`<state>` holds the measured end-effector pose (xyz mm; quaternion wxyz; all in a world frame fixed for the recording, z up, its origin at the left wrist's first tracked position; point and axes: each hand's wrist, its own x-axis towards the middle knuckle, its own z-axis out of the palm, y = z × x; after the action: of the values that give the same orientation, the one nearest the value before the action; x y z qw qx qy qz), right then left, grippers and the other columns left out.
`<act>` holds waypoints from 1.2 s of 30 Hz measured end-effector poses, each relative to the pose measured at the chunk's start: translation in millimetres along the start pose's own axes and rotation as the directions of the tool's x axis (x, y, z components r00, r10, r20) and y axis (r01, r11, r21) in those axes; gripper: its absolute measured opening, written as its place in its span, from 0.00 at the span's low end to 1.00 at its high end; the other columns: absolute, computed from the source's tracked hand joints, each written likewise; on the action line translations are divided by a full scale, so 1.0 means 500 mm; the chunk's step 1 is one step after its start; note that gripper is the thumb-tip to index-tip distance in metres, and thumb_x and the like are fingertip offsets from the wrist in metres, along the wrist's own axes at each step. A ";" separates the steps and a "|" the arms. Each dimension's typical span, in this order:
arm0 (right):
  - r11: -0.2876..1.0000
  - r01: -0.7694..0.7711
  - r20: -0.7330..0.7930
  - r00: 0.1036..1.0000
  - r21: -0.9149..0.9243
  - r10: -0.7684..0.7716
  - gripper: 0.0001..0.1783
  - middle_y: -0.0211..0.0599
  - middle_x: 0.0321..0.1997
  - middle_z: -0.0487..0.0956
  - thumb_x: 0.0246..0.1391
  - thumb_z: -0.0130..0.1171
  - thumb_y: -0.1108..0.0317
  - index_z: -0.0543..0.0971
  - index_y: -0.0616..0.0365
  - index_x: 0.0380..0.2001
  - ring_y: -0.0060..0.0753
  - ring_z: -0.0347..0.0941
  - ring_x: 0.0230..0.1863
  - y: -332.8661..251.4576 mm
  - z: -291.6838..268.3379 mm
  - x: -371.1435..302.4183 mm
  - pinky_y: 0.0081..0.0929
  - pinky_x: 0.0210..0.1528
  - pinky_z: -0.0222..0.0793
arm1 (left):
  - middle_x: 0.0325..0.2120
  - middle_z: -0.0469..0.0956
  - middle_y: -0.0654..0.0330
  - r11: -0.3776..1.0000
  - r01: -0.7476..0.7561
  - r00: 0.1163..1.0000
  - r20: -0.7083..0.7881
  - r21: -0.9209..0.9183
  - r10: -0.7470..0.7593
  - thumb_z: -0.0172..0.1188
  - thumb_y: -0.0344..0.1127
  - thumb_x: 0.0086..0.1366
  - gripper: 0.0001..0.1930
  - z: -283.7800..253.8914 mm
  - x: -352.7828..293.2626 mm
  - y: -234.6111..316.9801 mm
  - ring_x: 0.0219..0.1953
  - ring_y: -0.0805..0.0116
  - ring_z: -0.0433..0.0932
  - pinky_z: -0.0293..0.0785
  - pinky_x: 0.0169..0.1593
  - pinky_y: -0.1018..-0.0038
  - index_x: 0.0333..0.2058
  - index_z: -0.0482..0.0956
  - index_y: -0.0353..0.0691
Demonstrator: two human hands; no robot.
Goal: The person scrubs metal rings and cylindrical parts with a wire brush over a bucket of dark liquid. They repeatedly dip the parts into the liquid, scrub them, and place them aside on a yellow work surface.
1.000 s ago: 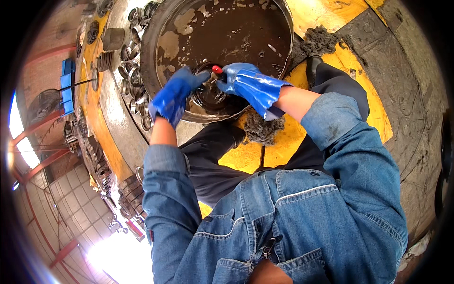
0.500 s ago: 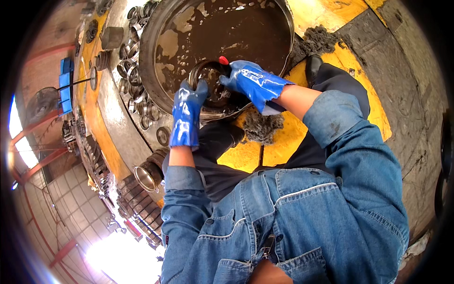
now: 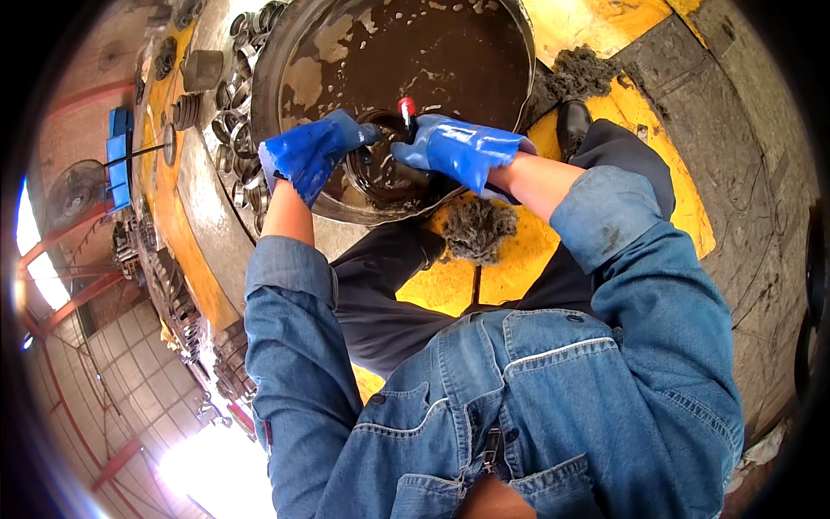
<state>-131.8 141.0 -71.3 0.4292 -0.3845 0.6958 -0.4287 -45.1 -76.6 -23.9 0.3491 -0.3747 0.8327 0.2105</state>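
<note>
A wide round metal basin (image 3: 267, 104) holds dark, oily-looking liquid with foamy patches. At its near side I have a dark, wet metal ring (image 3: 355, 180), tilted low over the liquid. My left hand (image 3: 316, 151), in a blue rubber glove, grips the ring's upper left edge with fingers closed. My right hand (image 3: 454, 154), gloved alike, is closed around a dark handle with a red end (image 3: 406, 107) that sticks up beside the thumb. The handle's working end is hidden by the hand and the ring.
Many metal rings (image 3: 233, 125) lie heaped left of the basin on a metal surface. Grey fibrous waste clumps (image 3: 478, 230) sit on the yellow platform (image 3: 540, 251) between my legs, with another clump (image 3: 581, 73) at the basin's right. A fan (image 3: 76, 192) stands far left.
My left elbow has swung outward, and the left hand has turned from below the ring to its left side. The red-ended handle now stands more upright.
</note>
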 end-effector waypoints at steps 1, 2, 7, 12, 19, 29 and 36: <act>0.991 0.014 -0.019 1.000 -0.130 -0.017 0.26 0.49 0.33 0.84 0.57 0.63 0.43 0.84 0.58 0.40 0.53 0.80 0.38 0.017 0.014 0.021 0.44 0.45 0.74 | 0.38 0.87 0.50 0.994 -0.028 0.999 -0.021 -0.109 0.025 0.69 0.48 0.63 0.30 0.008 0.003 -0.011 0.37 0.61 0.82 0.77 0.46 0.64 0.54 0.81 0.28; 0.966 0.017 -0.045 0.999 -0.259 -0.030 0.26 0.51 0.34 0.84 0.56 0.63 0.43 0.84 0.57 0.40 0.58 0.81 0.40 0.019 0.014 0.035 0.47 0.46 0.75 | 0.39 0.87 0.49 0.975 -0.068 0.997 -0.040 -0.213 0.060 0.69 0.50 0.63 0.31 0.009 -0.007 0.006 0.38 0.62 0.82 0.77 0.46 0.64 0.55 0.81 0.28; 0.984 -0.134 -0.022 0.990 0.118 0.138 0.26 0.49 0.34 0.85 0.60 0.64 0.46 0.85 0.62 0.44 0.49 0.83 0.38 0.010 -0.033 0.013 0.41 0.45 0.76 | 0.43 0.86 0.39 0.881 -0.187 0.916 -0.401 -0.435 -0.003 0.68 0.61 0.61 0.37 0.116 -0.136 0.009 0.45 0.50 0.86 0.78 0.52 0.59 0.54 0.81 0.31; 0.851 -0.246 0.216 0.963 0.464 0.161 0.24 0.48 0.38 0.86 0.62 0.59 0.51 0.85 0.62 0.47 0.37 0.80 0.41 0.009 -0.031 -0.030 0.37 0.48 0.74 | 0.41 0.85 0.35 0.890 0.013 0.718 -0.615 -0.456 -0.326 0.64 0.59 0.64 0.31 0.235 -0.148 -0.004 0.49 0.40 0.85 0.78 0.53 0.54 0.49 0.84 0.32; 0.979 -0.071 -0.045 0.997 -0.190 0.064 0.20 0.50 0.33 0.85 0.57 0.61 0.52 0.86 0.57 0.39 0.57 0.83 0.39 0.031 -0.005 0.029 0.45 0.44 0.78 | 0.43 0.84 0.34 0.996 0.062 0.897 -0.435 -0.058 -0.082 0.60 0.58 0.64 0.32 0.116 -0.138 0.033 0.50 0.36 0.83 0.78 0.56 0.53 0.53 0.81 0.33; 0.816 -0.314 0.269 0.942 0.486 0.202 0.24 0.36 0.37 0.86 0.66 0.60 0.47 0.86 0.60 0.44 0.27 0.76 0.38 -0.009 -0.052 -0.028 0.31 0.44 0.70 | 0.36 0.87 0.48 0.994 -0.046 0.991 -0.118 0.102 0.058 0.70 0.54 0.61 0.29 0.001 -0.001 0.013 0.35 0.58 0.84 0.78 0.43 0.62 0.50 0.86 0.34; 0.927 -0.133 -0.073 0.991 -0.352 0.114 0.25 0.49 0.34 0.85 0.56 0.62 0.43 0.86 0.54 0.41 0.53 0.82 0.40 0.020 -0.008 0.052 0.42 0.46 0.77 | 0.37 0.86 0.49 0.976 -0.160 0.983 -0.112 -0.144 0.145 0.69 0.56 0.65 0.31 -0.003 -0.026 0.015 0.38 0.62 0.83 0.76 0.48 0.64 0.51 0.84 0.29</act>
<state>-145.9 121.8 -86.5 0.3607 -0.4000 0.7955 -0.2777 -45.3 -66.5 -12.7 0.2599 -0.3453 0.8569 0.2808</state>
